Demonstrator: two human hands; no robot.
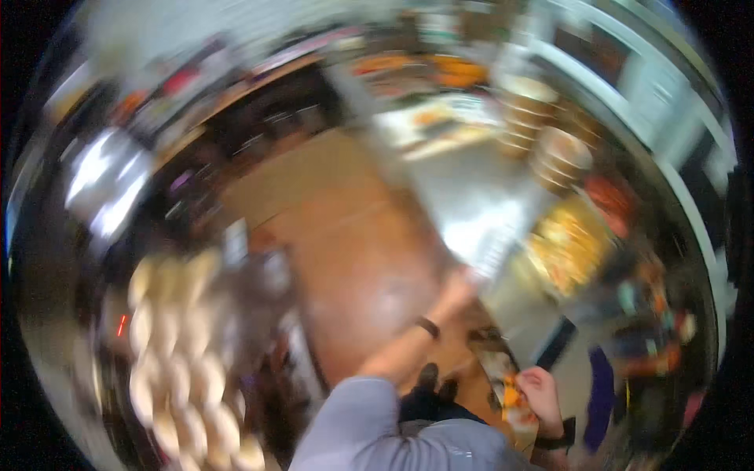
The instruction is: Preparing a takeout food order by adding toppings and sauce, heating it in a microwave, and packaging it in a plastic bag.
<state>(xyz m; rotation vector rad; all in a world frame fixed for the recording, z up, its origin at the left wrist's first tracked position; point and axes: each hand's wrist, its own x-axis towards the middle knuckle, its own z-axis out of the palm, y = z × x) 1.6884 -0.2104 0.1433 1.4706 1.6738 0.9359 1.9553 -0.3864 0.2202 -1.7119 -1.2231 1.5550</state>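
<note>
The view is badly smeared by motion. My left hand (462,288), with a dark band at the wrist, reaches over the edge of a shiny metal counter (465,194). At its fingertips is a blurred whitish thing (496,250); whether I hold it is unclear. My right hand (539,393), fingers curled, is low at the right, beside small orange pieces (511,391); I cannot tell if it grips any. Just beyond that hand lies a dark flat rectangular object (555,342). A container of yellow shredded-looking food (568,247) stands farther along the counter.
Stacked bowls or tubs (527,115) stand on the counter's far part, near a red-orange blurred item (609,203). A dark purple strip (599,400) is at the right. Rows of pale rounded pieces, perhaps buns (191,353), fill the left. Reddish-brown floor (359,265) lies between.
</note>
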